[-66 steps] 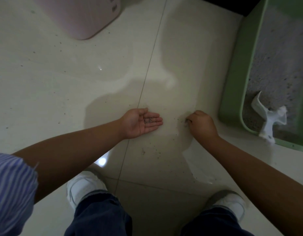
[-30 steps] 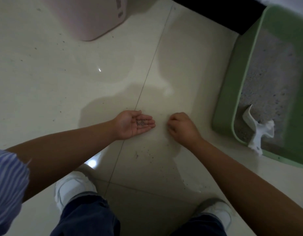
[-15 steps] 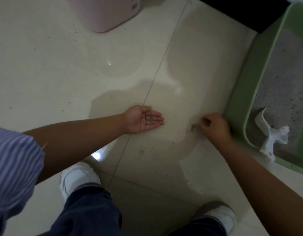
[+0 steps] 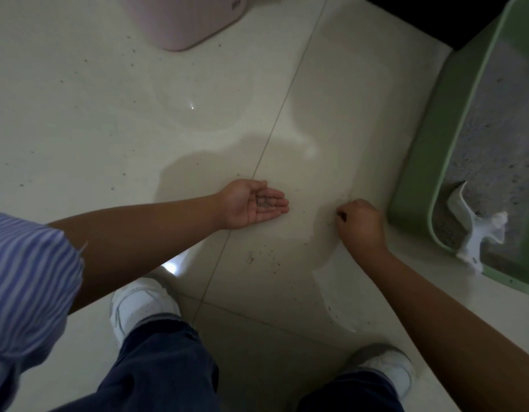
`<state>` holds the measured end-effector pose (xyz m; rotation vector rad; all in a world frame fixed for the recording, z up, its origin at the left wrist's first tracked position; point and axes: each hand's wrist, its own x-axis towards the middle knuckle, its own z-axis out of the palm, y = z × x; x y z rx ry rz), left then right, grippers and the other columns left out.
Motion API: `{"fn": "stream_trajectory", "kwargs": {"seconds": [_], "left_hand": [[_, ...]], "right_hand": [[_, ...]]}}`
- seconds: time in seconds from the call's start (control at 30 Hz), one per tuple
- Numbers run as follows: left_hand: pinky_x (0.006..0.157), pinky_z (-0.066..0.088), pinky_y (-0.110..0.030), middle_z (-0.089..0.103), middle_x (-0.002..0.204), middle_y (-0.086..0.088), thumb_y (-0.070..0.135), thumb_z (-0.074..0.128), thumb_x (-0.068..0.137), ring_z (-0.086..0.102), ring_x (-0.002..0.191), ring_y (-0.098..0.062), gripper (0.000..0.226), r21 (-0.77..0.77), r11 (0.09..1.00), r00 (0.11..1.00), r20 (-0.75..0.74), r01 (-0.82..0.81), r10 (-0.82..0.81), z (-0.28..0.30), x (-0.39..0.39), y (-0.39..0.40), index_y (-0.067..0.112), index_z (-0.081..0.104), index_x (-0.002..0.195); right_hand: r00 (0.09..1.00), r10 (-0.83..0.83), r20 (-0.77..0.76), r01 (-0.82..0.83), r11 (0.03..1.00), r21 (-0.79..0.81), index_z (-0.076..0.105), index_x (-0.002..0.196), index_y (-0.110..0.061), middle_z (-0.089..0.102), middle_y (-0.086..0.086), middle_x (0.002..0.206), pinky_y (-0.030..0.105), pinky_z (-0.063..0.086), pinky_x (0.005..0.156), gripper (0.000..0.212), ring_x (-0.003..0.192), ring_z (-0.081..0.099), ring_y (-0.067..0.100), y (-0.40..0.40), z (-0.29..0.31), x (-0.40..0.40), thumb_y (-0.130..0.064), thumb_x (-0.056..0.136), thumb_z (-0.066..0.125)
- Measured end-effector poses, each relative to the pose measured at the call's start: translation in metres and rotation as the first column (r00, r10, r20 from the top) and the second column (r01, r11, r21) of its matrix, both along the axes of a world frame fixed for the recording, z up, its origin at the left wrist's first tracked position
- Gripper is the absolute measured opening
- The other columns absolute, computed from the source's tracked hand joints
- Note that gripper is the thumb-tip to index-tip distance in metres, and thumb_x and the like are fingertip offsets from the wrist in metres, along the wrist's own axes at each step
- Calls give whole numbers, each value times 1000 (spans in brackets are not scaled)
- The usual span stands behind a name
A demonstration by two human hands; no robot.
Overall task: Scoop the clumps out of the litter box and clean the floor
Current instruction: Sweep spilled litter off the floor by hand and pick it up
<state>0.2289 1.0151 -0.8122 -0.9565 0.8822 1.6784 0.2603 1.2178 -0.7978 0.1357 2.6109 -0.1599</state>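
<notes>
Nearest the camera, two white shoes (image 4: pixel 138 304) and dark trousers (image 4: pixel 165 367) stand on the pale tiled floor (image 4: pixel 79 129), much as they did half a second ago, with a striped sleeve (image 4: pixel 28 278) at the left edge. Ahead of the feet a loose scatter of grains (image 4: pixel 266 260) lies on the tile between the two arms, in the same place as before. The left hand (image 4: pixel 251 203) rests palm up just above the floor, fingers relaxed and straight, cupping a small heap of litter (image 4: pixel 266 202); it has kept that pose through all the earlier frames and the heap looks no larger. The right hand (image 4: pixel 360 223) is knuckles up, fingers curled down to the floor with the tips bunched as if pinching; whether any grain is between them cannot be told. Compared with half a second ago it sits slightly nearer the left hand and a little clear of the box, while a second ago it was closer still to the left hand. Just right of it stands the green litter box (image 4: pixel 418 185), filled with grey litter, a white scoop (image 4: pixel 474 230) leaning in its near corner, unchanged. Farthest off, at the top, is the rounded corner of a pink bin (image 4: pixel 192 19)
</notes>
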Motion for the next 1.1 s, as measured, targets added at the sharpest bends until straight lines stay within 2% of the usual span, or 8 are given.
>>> {"fn": "stream_trajectory", "kwargs": {"seconds": [0.1,0.27,0.4,0.6,0.73,0.87,1.0,1.1], "left_hand": [[94,40,-35,70,58,-14,20,26,101,43,130,-34,43,12,1000,1000,11,-3,3,-1,0,0,-5,56,85],[94,39,-35,69,84,-20,20,26,101,42,131,-35,42,5,1000,1000,4,-23,23,0,1,0,-8,57,96],[94,40,-36,66,74,-19,20,27,101,42,131,-36,42,23,999,999,10,-47,47,-1,2,0,-7,56,87],[95,38,-37,57,116,-26,22,25,101,41,132,-35,43,43,999,999,18,-33,32,5,2,-2,-6,55,90],[98,40,-36,62,102,-22,23,24,102,52,119,-31,46,31,999,1000,11,-13,13,6,2,-1,-10,51,118],[73,56,-26,69,59,-10,23,23,102,70,65,-18,45,9,999,999,-8,41,-41,6,2,0,-2,57,85],[95,40,-35,65,91,-21,21,25,101,54,106,-31,43,8,1000,1000,-5,22,-22,9,0,2,-8,57,95],[88,47,-34,70,64,-18,21,26,101,59,102,-30,45,39,999,1000,-2,-11,11,4,1,4,-6,57,83]], "right_hand": [[998,33,47,-34,999,18,65,111,1,61,20,114,30,41,86,30,105,57,32,-2,0,-2,-3,90,43],[992,56,112,-60,998,34,64,108,3,61,22,113,31,43,85,28,104,57,33,-4,5,-9,-8,89,46],[993,40,115,-45,998,42,64,99,4,62,24,106,31,43,80,24,99,58,33,-7,8,-11,-10,86,49],[985,-167,-35,158,969,-193,70,83,4,70,22,88,24,36,67,15,86,64,31,-16,12,-11,-4,79,58],[978,-207,-9,172,836,-522,71,96,4,72,20,96,22,46,83,18,78,58,17,-47,32,-12,-1,80,65],[1000,8,18,2,856,-517,70,106,-5,69,15,105,17,36,74,23,88,60,21,-64,32,-9,-12,86,61],[989,-128,-77,87,912,-401,69,102,1,68,19,105,27,38,84,21,97,61,32,-40,22,-16,-8,87,57],[975,-203,-95,165,938,-305,67,101,6,66,24,107,31,39,87,23,101,59,34,-7,15,-24,-3,86,54]]}}
